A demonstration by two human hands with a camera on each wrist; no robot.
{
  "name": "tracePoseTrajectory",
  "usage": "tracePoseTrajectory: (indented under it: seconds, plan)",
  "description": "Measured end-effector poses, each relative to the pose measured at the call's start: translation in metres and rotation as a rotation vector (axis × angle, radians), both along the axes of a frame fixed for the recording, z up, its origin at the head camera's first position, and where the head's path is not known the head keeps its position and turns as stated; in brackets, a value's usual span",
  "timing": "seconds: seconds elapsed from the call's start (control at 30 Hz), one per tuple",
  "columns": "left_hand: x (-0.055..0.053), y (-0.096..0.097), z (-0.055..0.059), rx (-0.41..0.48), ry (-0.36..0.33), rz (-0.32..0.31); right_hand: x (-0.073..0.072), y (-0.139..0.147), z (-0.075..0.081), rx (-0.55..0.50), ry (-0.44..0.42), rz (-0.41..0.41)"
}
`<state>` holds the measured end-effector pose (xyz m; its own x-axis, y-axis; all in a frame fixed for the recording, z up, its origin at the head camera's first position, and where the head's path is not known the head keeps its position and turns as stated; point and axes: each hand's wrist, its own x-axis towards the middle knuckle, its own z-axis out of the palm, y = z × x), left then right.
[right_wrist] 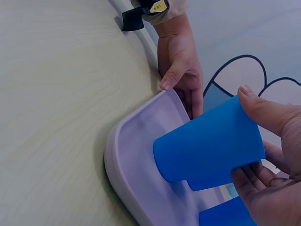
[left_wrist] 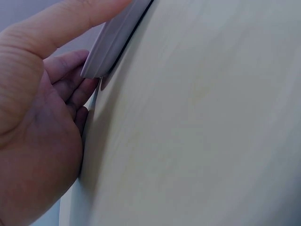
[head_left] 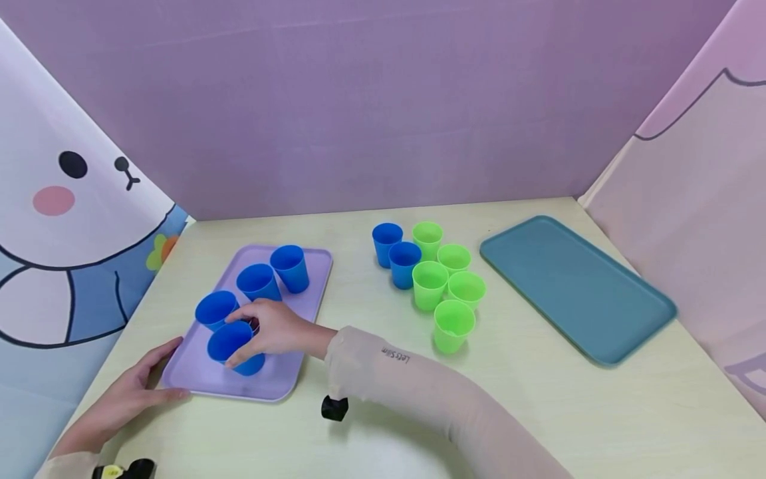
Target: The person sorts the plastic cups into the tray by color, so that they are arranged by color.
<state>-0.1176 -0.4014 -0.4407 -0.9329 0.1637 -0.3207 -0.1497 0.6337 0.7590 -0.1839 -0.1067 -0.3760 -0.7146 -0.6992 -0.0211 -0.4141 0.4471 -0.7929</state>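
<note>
Right hand (head_left: 274, 327): fingers and thumb closed about the rim of a blue cup (right_wrist: 211, 146), thumb on the near side. Cup: directly left of the right palm, mouth up, long axis roughly upright, base at the near part of the lavender tray (head_left: 280, 374); full contact not certain. Left hand (head_left: 128, 392): farther from the cup, to its left; thumb and fingers spread about the tray's near-left corner, touching. Beyond the right hand, same tray: three more blue cups (head_left: 258, 283), the closest just beside the fingertips. Right of the right hand: two blue cups (head_left: 405, 264), five green cups (head_left: 429, 286); farther right, a teal tray (head_left: 577, 289). Writing: apparently "LetsSlim", on the right sleeve (head_left: 413, 386). Yellow label (right_wrist: 159, 6), left wrist: illegible.
</note>
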Motion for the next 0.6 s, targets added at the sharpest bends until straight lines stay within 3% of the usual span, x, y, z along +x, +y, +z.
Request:
tracePoseTrajectory:
  seconds: [0.6]
  plan:
    - [0.0, 0.0, -0.001, -0.009, 0.004, 0.006, -0.002, 0.012, 0.008, -0.06, -0.013, 0.014]
